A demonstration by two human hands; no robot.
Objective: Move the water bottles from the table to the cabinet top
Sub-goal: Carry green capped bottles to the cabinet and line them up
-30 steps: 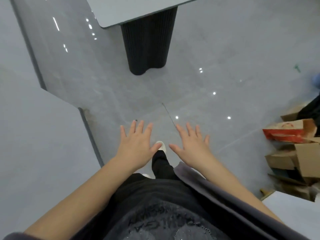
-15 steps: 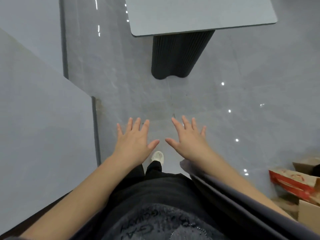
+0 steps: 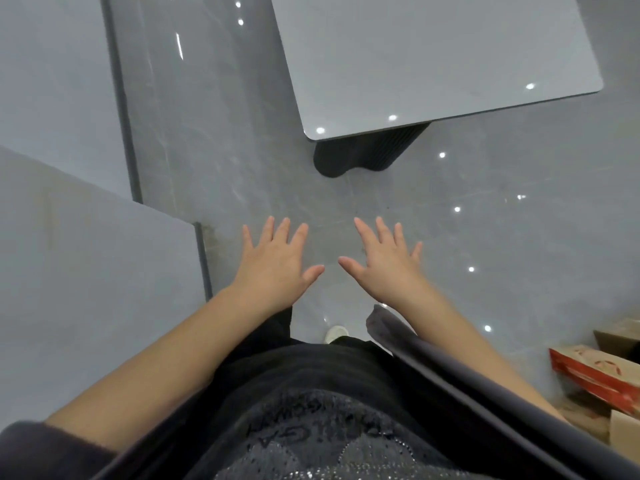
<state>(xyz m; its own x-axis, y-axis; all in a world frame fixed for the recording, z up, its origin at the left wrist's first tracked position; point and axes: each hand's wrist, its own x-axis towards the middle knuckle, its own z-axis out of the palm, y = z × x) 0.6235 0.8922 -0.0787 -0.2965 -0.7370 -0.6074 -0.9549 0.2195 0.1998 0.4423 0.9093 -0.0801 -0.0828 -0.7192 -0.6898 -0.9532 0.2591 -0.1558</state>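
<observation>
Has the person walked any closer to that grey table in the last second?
Yes. The table now fills more of the view, its near edge lower, closer to both hands.

Even, cool, fairly bright light falls from overhead, and small ceiling lamps mirror as white dots on the glossy floor point(image 3: 485, 188) and on the near edge of the table point(image 3: 433, 57). A longer streak of glare lies on the floor at upper left. Shadows are soft and faint; the darkest spot is under the table. The wide lens bends straight lines toward the edges, the wall point(image 3: 69, 254) most of all. Both hands are slightly soft, and the clothing at the bottom is blurred.
</observation>
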